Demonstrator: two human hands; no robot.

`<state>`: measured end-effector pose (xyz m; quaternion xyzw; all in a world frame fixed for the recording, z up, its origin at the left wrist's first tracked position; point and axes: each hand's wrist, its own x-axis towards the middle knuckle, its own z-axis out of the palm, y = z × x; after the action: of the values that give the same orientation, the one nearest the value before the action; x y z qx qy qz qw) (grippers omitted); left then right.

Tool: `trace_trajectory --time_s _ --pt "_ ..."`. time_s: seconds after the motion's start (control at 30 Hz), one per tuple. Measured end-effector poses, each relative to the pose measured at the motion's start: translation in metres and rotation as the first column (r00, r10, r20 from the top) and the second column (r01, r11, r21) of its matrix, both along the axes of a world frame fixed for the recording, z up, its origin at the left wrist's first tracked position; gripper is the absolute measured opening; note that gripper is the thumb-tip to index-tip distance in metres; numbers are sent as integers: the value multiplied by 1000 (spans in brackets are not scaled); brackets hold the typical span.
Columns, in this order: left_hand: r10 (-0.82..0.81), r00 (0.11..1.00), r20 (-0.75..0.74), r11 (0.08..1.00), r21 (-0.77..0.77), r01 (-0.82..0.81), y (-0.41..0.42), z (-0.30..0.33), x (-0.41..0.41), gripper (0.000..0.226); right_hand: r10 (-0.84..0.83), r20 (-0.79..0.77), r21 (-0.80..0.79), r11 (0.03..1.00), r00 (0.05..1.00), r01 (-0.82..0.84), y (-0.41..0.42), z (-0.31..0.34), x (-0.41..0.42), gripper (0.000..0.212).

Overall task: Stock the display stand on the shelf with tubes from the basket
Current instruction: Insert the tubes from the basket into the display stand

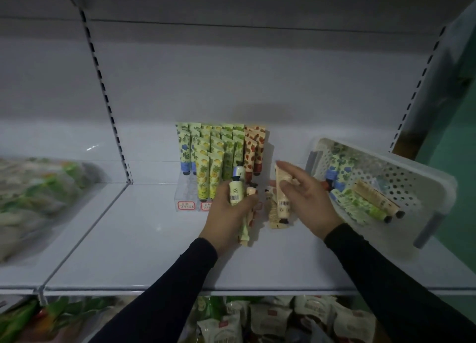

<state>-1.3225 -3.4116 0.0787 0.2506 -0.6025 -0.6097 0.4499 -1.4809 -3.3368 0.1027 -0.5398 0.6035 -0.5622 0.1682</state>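
The front-right part of the clear display stand point(186, 198) was hidden behind the left hand point(230, 215); only its left front corner and two red price labels showed. Tube prints in the rear rows were too small to read. The left hand was closed around a bunch of tubes point(236, 191), caps up, their lower ends sticking out below the palm. The right hand point(307, 197) pinched a single cream tube point(281, 192) between thumb and fingers, cap down, just above a few loose tubes point(273, 215) lying on the white shelf point(144, 239). The hands were apart. The white perforated basket point(417, 188) sat right of the stand, tilted, with several tubes left inside. Blurred bagged goods point(38, 196) lay at far left; packets point(278, 319) on the lower shelf were cut off by the frame edge.
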Motion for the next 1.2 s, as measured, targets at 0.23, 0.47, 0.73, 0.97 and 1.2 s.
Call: trace_trajectory --time_s 0.23,0.47,0.73,0.97,1.2 --pt "-39 988 -149 994 92 53 -2 -7 -4 29 128 527 -128 989 840 -70 -34 2 -4 52" --pt "-76 985 -152 988 124 96 -7 -9 -6 37 237 780 -178 971 580 -157 -46 -1 -2 36" --pt "-72 994 -86 992 95 80 -8 -10 -4 36 177 747 -127 984 641 -125 -45 -5 1 24" --pt "-102 991 -83 986 127 112 -8 -7 -4 39 160 716 -145 986 679 -80 -42 -8 1 22" --pt "-103 990 -101 980 158 118 -9 -7 -3 23 32 628 -148 986 778 79 -42 -10 -7 11"
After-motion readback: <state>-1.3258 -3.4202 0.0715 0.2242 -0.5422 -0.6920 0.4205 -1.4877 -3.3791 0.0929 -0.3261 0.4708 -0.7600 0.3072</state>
